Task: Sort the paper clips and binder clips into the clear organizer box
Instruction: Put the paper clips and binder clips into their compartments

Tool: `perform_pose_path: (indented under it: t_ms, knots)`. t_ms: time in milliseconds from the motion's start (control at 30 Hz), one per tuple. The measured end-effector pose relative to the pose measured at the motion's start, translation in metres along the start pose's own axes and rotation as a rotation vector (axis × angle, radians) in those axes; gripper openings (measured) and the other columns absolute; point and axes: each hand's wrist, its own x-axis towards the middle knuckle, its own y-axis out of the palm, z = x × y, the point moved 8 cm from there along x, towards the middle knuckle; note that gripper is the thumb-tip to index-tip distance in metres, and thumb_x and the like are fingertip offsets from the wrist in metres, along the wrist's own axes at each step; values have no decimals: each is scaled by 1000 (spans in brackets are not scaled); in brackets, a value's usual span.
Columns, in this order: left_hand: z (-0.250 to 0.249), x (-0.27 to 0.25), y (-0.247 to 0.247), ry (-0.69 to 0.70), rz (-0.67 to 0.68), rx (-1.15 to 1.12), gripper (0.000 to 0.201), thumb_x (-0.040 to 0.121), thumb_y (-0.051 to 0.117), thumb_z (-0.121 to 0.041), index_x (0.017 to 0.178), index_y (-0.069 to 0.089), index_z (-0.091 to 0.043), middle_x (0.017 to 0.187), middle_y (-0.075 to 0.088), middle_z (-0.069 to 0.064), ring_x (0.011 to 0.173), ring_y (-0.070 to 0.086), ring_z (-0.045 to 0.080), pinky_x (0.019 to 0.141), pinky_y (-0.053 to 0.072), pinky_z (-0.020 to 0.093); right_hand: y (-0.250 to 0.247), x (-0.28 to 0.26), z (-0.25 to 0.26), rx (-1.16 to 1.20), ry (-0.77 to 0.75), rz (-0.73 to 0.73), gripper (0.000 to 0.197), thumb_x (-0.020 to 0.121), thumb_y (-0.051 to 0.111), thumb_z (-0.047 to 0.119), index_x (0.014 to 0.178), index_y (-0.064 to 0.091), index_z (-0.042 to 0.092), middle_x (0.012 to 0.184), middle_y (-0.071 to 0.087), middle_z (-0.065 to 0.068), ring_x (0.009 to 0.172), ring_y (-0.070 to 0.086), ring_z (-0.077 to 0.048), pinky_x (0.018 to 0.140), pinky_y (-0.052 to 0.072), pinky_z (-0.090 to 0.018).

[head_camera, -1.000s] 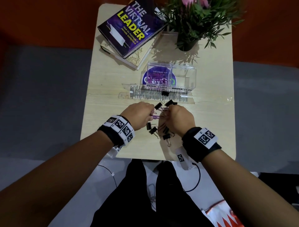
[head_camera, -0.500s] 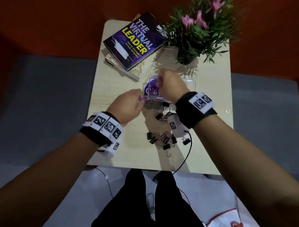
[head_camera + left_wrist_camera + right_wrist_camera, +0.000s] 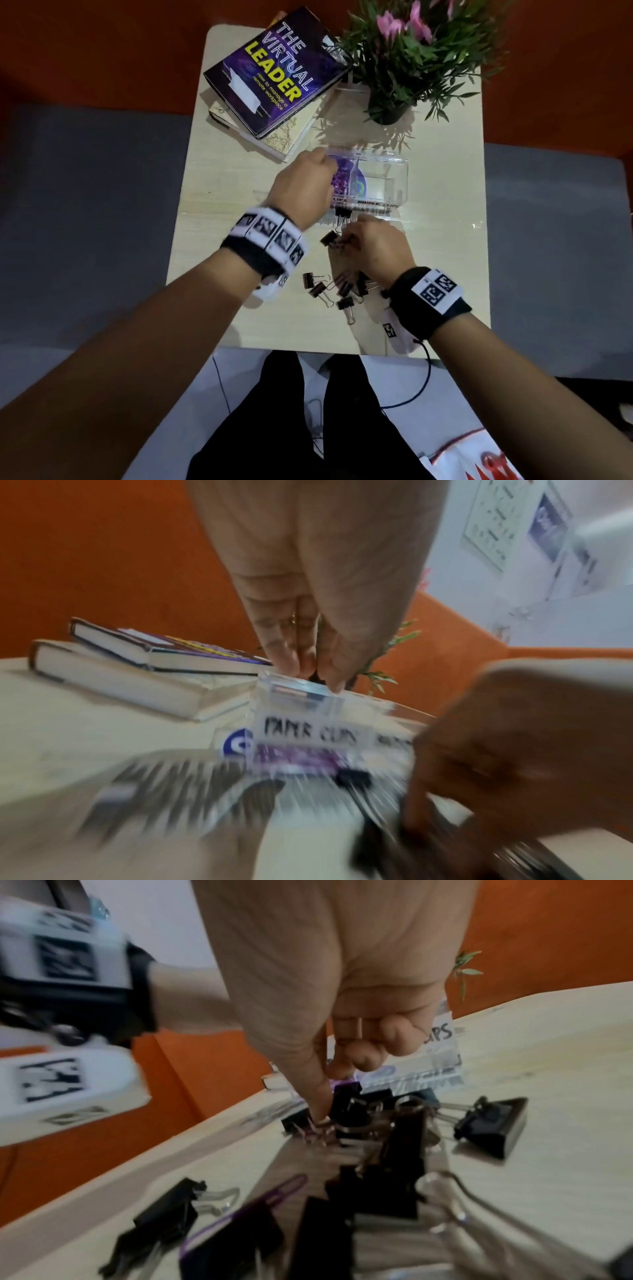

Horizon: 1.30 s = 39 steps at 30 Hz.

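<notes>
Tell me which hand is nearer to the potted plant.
Left. The left hand is over the organizer box, just below the potted plant; the right hand is farther back, at the binder clips.

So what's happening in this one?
A person is sorting clips at a small table. The left hand is over the paper-clip side of the clear box, fingertips down at its rim; whether it holds a clip can't be seen. The right hand is down in the pile of binder clips, fingers picking at something there. A purple paper clip lies among them. The binder-clip compartment looks empty; purple clips show in the other one.
</notes>
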Motion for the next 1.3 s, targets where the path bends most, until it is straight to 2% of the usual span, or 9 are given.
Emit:
perform_pose_path:
  t_ms: [67, 133, 233, 467, 700, 833, 967, 1133, 1300]
  knots:
    - [0, -34, 14, -25, -19, -97, 8, 86, 63, -11, 92, 65, -8, 102, 62, 9, 97, 56, 25, 84, 52, 39, 7, 3, 0, -52, -10, 8, 13, 81, 64, 21, 93, 68, 15, 97, 63, -5, 84, 63, -29, 59, 34, -29]
    - [-3, -68, 47, -87, 137, -160, 4, 83, 68, -16, 85, 65, -13, 96, 62, 6, 93, 57, 23, 81, 50, 37, 11, 6, -2, -75, -4, 11, 15, 80, 66, 24, 89, 65, 11, 95, 61, -6, 83, 63, -29, 58, 35, -30]
    - [-7, -95, 90, -144, 295, -167, 19, 80, 72, -25, 94, 65, -13, 101, 60, 6, 98, 52, 25, 87, 45, 38, 11, 7, -1, -109, 1, 40, 17, 80, 65, 23, 91, 65, 11, 100, 60, -8, 86, 63, -30, 59, 38, -30]
    - [-11, -91, 98, -206, 267, -146, 5, 85, 63, -17, 81, 66, -16, 100, 60, 4, 101, 50, 25, 88, 37, 36, 17, 0, -13, -214, 18, 118, 22, 82, 59, 20, 102, 61, 11, 105, 55, -9, 84, 65, -30, 56, 40, -31]
    - [8, -68, 31, -239, 34, -341, 8, 86, 65, -15, 79, 61, -14, 72, 66, 0, 65, 62, 17, 60, 56, 34, -53, 6, 4, 81, 42, -107, 6, 86, 52, 18, 81, 49, 15, 81, 63, -9, 70, 56, -29, 58, 37, -31]
    - [20, -25, -17, -230, -177, -342, 7, 85, 69, -16, 87, 64, -12, 79, 68, 2, 69, 63, 18, 67, 57, 34, -87, 42, 26, 110, -8, -192, 3, 85, 52, 12, 83, 54, 14, 81, 64, -9, 71, 58, -30, 59, 47, -35]
    - [23, -5, -25, -179, -185, -233, 21, 86, 68, -22, 102, 61, -12, 104, 64, 6, 82, 61, 21, 75, 53, 36, -96, 48, 9, 132, 34, -194, 11, 84, 57, 8, 92, 62, 14, 88, 65, -7, 75, 58, -26, 64, 42, -29]
    - [6, -51, 31, -36, 111, -224, 31, 85, 67, -19, 114, 58, -18, 121, 56, 0, 95, 60, 14, 88, 53, 30, -48, -1, -36, 98, 65, -23, 20, 82, 62, 8, 100, 67, 15, 102, 67, -10, 80, 59, -21, 70, 44, -26]
    - [-3, -62, 86, 37, 327, -152, 47, 82, 72, -18, 125, 55, -13, 124, 50, 2, 115, 45, 22, 97, 42, 34, -2, -17, -45, 26, 84, 15, 64, 71, 77, 37, 128, 48, 33, 126, 49, -5, 110, 46, -30, 74, 52, -41]
